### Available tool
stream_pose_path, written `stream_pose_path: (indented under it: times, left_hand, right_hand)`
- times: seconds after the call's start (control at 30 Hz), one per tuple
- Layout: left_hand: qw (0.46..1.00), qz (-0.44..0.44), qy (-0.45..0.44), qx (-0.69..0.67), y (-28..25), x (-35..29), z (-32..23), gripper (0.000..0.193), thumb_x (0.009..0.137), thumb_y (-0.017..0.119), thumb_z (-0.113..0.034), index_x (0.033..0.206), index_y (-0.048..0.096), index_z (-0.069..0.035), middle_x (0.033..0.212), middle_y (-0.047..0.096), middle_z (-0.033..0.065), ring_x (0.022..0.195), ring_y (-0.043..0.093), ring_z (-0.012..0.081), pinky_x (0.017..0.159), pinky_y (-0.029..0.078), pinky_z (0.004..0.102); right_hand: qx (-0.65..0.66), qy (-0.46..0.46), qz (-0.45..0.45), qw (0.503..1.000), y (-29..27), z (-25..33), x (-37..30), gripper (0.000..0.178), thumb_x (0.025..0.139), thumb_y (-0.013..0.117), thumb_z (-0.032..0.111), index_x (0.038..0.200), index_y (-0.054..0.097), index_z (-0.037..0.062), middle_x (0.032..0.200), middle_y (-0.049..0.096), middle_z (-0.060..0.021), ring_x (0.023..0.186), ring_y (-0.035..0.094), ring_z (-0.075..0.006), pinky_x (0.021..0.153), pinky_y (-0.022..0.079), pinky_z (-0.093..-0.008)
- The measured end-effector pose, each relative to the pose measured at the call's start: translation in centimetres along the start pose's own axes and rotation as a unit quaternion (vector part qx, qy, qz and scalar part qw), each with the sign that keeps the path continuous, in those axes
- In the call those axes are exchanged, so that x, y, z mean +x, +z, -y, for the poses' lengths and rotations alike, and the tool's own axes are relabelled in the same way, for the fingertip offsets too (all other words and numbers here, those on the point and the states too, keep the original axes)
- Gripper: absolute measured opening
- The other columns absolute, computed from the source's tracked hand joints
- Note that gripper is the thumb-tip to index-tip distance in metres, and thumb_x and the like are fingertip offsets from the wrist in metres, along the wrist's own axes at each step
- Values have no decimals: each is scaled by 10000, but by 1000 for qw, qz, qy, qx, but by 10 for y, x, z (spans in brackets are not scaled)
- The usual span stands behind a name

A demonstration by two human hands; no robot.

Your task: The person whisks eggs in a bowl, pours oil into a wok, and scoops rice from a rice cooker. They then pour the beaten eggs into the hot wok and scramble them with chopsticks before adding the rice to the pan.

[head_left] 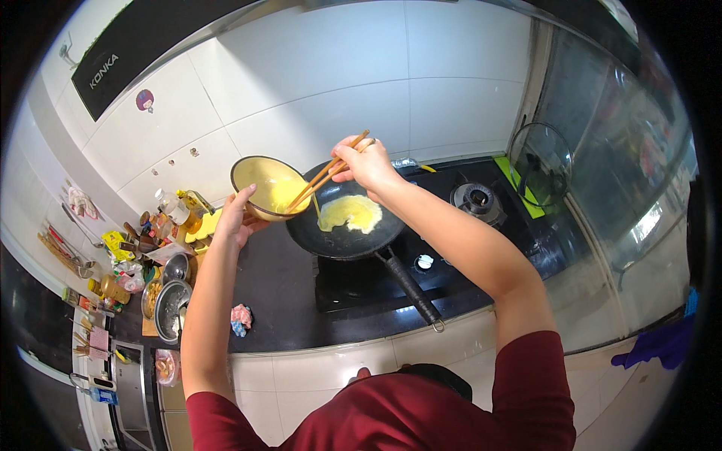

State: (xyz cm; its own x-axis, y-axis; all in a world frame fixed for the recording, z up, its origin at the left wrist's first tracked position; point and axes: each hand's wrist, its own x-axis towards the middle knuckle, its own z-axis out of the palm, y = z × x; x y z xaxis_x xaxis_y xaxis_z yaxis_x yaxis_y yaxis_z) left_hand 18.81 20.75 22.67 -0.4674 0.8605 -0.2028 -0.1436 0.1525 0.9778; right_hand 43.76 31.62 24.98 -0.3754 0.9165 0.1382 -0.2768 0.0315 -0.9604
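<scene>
My left hand (239, 218) grips a cream bowl (252, 171) with a dark rim, tilted toward a black frying pan (323, 244). Yellow beaten egg (284, 194) lies inside the bowl, and a thin stream of it runs over the rim into the pan. Wooden chopsticks (325, 179) are held in my right hand (366, 163), their tips down in the bowl at its lower side. On the pan's bottom spreads a patch of egg (352, 213), pale and setting at its edges, yellow in the middle. The pan's black handle (410, 289) points toward me.
A free gas burner (476, 199) is right of the pan, with a glass lid (540, 164) leaning beyond it. Metal bowls (174, 304), an oil bottle (179, 210) and several jars crowd the left counter. A crumpled cloth (241, 319) lies near the front edge.
</scene>
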Motion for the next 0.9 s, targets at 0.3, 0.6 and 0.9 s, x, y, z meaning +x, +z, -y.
stream_pose_path:
  times: [0.3,0.6,0.9]
  left_hand:
    - [993,104,-33,44,43,-21,16,689,792,701,-416,1291,378,-69,1229,504,193,1025,579,347,857,473,510]
    - [991,124,-31,36,105,23,28,821,791,703,-403,1368,268,-12,1296,427,246,1078,551,394,890,480,533]
    - [998,54,37,10,107,72,12,836,776,731,-390,1336,252,5,1257,453,234,1026,575,396,804,518,546]
  right_hand:
    - [-37,12,-23,999,-59,10,-39,112,868,586,89,832,617,-12,787,642,-113,677,677,-185,547,573,-269]
    - [-57,-16,-114,992,-95,7,-28,102,862,579,84,829,632,3,754,645,-103,650,670,-172,524,566,-264]
    - [-46,-50,-153,986,-59,-4,22,145,896,571,110,912,623,-25,833,642,-112,686,668,-188,549,570,-263]
